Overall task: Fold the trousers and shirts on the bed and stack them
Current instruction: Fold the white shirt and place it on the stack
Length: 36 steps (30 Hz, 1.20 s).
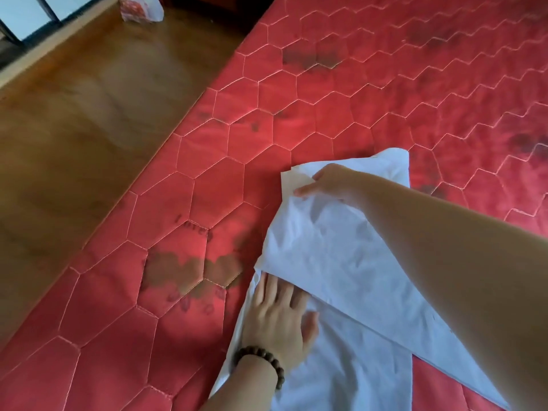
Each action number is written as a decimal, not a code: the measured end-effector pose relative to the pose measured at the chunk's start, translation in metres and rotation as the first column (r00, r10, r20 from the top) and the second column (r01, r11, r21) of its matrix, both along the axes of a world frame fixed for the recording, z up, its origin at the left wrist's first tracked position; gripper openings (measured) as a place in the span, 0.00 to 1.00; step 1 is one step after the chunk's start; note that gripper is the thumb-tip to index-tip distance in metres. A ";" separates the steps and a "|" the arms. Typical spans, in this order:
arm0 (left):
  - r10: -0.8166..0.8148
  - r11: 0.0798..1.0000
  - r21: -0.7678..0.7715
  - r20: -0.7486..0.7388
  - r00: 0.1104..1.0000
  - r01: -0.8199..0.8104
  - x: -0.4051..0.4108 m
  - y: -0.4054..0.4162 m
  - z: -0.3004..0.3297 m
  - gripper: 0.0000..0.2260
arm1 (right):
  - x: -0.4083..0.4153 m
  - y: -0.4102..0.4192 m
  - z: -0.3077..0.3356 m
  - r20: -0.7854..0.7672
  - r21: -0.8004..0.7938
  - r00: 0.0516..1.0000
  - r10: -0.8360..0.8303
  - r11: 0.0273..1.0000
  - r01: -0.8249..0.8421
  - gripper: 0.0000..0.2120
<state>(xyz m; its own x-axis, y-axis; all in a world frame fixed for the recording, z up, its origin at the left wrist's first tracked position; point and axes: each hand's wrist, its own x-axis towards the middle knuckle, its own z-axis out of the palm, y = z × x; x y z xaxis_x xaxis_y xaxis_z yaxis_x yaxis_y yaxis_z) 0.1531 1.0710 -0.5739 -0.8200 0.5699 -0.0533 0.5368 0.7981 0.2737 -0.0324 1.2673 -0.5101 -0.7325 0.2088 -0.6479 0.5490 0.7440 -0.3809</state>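
A white garment (332, 256) lies partly folded on the red quilted bed (370, 93), near its lower right part. My left hand (278, 315), with a bead bracelet on the wrist, lies flat on the lower layer of the cloth, its fingertips slipped under the folded-over flap. My right hand (326, 182) reaches across from the right and grips the far upper edge of that flap between thumb and fingers. Which kind of garment it is cannot be told.
The bed's left edge runs diagonally beside a brown wooden floor (89, 129). A plastic bag (139, 8) with red print sits on the floor at the top left. Dark stains mark the mattress cover in several places.
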 end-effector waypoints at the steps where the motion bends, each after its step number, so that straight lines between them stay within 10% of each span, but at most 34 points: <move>1: 0.000 1.000 0.001 0.006 1.000 0.000 0.000 0.000 0.000 0.22 | 0.000 0.003 0.001 -0.001 -0.079 1.000 -0.007 0.997 0.007 0.23; 8: 0.001 1.000 -0.003 0.006 1.000 -0.001 -0.001 0.001 0.001 0.21 | 0.008 0.016 -0.004 -0.010 -0.631 0.984 -0.180 0.764 0.133 0.30; 13: -0.005 1.000 -0.023 0.025 1.000 0.006 -0.003 0.001 0.002 0.21 | 0.011 0.009 -0.017 -0.262 -0.391 0.898 -0.353 0.890 0.235 0.20; 21: -0.013 0.999 -0.047 0.067 0.998 0.016 -0.003 0.000 0.003 0.19 | 0.089 0.056 -0.010 -0.109 0.138 0.978 0.176 0.977 -0.161 0.20; 31: -0.073 0.980 -0.171 0.164 0.984 0.101 -0.009 0.000 0.020 0.25 | 0.165 0.084 -0.007 -0.339 0.282 0.922 -0.188 0.914 0.291 0.21; 36: -0.079 0.939 0.343 0.207 0.975 0.003 -0.018 -0.006 0.052 0.13 | 0.216 0.119 -0.011 -0.151 0.304 0.972 -0.177 0.928 0.217 0.19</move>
